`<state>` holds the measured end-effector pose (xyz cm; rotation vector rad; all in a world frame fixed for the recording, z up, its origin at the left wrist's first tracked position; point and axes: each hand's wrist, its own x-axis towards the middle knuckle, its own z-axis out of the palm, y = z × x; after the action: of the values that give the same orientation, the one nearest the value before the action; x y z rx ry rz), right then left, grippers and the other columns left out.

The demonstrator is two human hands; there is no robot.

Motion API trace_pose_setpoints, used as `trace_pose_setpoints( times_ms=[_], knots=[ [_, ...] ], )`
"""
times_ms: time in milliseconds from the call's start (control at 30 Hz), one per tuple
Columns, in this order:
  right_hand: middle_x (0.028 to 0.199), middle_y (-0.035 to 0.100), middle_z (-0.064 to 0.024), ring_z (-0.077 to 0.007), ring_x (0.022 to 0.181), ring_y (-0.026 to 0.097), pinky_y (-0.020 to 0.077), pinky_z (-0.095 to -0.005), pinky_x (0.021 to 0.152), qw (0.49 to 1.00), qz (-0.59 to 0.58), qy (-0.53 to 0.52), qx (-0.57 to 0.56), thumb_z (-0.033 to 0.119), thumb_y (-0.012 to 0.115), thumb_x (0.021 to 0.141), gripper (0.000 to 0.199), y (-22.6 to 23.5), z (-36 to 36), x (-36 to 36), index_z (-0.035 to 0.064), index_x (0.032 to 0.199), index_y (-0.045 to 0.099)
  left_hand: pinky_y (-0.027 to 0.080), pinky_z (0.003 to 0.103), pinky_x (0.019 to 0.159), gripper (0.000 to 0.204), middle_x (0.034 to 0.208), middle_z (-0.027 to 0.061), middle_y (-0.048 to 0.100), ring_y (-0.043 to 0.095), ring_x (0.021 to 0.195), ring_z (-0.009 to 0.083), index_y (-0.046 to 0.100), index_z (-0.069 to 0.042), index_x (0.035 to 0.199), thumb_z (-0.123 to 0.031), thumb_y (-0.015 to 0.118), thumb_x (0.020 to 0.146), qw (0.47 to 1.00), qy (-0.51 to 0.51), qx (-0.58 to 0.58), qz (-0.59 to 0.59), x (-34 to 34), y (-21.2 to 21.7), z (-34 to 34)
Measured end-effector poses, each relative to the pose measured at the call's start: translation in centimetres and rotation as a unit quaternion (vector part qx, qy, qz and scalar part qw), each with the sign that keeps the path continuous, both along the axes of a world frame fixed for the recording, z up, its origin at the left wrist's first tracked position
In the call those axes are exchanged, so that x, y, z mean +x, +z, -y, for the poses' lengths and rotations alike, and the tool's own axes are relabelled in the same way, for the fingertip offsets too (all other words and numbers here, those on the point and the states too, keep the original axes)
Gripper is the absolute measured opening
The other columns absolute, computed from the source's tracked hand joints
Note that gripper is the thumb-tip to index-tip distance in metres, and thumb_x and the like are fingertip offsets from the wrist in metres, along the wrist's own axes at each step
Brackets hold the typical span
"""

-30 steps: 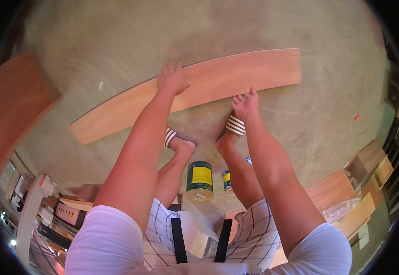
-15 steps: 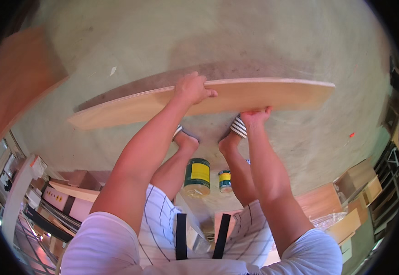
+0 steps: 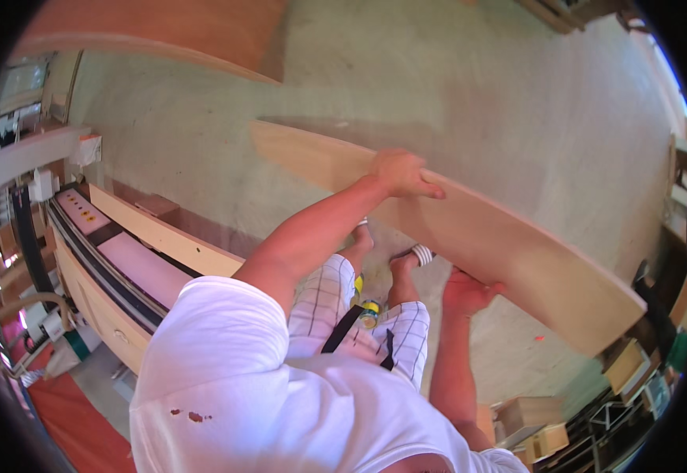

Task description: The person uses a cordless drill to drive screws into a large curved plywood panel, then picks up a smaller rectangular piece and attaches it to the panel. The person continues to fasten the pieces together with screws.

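Note:
A long, pale wooden board [image 3: 485, 229] is held on edge in front of me, slanting from the upper left down to the lower right. My left hand [image 3: 403, 173] grips its top edge near the middle, thumb on the near face and fingers over the far side. Lower and further right, my right hand [image 3: 469, 292] is closed on the bottom edge, with its thumb against the near face; its other fingers are partly hidden under the board.
Left stands a long machine with a pale panel [image 3: 142, 264] and control knobs. A large brown board [image 3: 162, 35] fills the upper left. Cans [image 3: 369, 313] stand by my legs on the concrete floor [image 3: 343, 79]. Wooden boxes [image 3: 528, 418] lie at the lower right.
The board has swung from nearly level to a slant, its right end now lower and nearer. My view and body have turned, so the machine on the left shows more fully.

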<state>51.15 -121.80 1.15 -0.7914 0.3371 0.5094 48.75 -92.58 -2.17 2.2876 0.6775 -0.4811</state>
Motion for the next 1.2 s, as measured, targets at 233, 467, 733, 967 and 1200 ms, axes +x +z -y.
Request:
trace_pose_setpoints(
  times_ms=[233,467,733,967,1200],
  knots=[
    [0.147,0.052,-0.0049,-0.0246,0.142,0.041,0.0320,-0.0474,0.118,0.965,0.256,0.038,-0.036,0.061,0.060,0.093,0.072,24.7,-4.2,8.4,0.0130,0.145,0.049,0.054,0.043,0.067,0.083,0.075,0.0182,0.070,0.069,0.075,0.0365,0.075,-0.006,0.079,-0.087,0.064,0.065,0.966,0.115,-0.054,0.227,3.9,22.6,-5.5],
    [0.149,0.048,-0.0052,-0.0194,0.135,0.046,0.0355,-0.0406,0.111,0.805,0.489,0.311,0.127,0.063,0.062,0.090,0.087,39.8,-17.9,15.0,0.0081,0.153,0.036,0.053,0.039,0.069,0.082,0.082,0.0082,0.072,0.063,0.074,0.0200,0.072,0.000,0.097,-0.078,0.052,0.088,0.827,0.154,-0.274,0.465,6.8,32.7,-17.0],
    [0.145,0.040,-0.0302,-0.0404,0.138,0.041,0.0379,-0.0428,0.112,0.581,0.756,0.283,-0.104,0.041,0.088,0.073,0.126,54.3,-37.5,14.9,0.0057,0.160,0.004,0.051,0.033,0.090,0.087,0.111,0.0077,0.068,0.062,0.103,0.0161,0.060,-0.001,0.126,-0.079,0.045,0.090,0.673,0.077,-0.532,0.508,10.8,37.7,-24.6],
    [0.142,0.045,-0.0293,-0.0388,0.125,0.054,0.0453,-0.0421,0.105,0.599,0.663,0.448,-0.029,0.036,0.091,0.070,0.128,59.8,-42.9,20.4,0.0090,0.161,0.005,0.052,0.034,0.090,0.090,0.109,0.0093,0.069,0.063,0.102,0.0178,0.064,0.000,0.121,-0.082,0.044,0.088,0.651,0.149,-0.524,0.529,13.2,37.8,-29.5],
    [0.143,0.050,-0.0234,-0.0301,0.134,0.046,0.0394,-0.0408,0.110,0.568,0.775,0.262,-0.089,0.049,0.071,0.089,0.082,56.6,-48.8,22.4,0.0064,0.152,0.041,0.052,0.036,0.090,0.094,0.107,0.0110,0.070,0.065,0.100,0.0195,0.068,0.000,0.117,-0.085,0.043,0.086,0.596,0.267,-0.432,0.622,19.2,38.0,-33.6]
  ],
)
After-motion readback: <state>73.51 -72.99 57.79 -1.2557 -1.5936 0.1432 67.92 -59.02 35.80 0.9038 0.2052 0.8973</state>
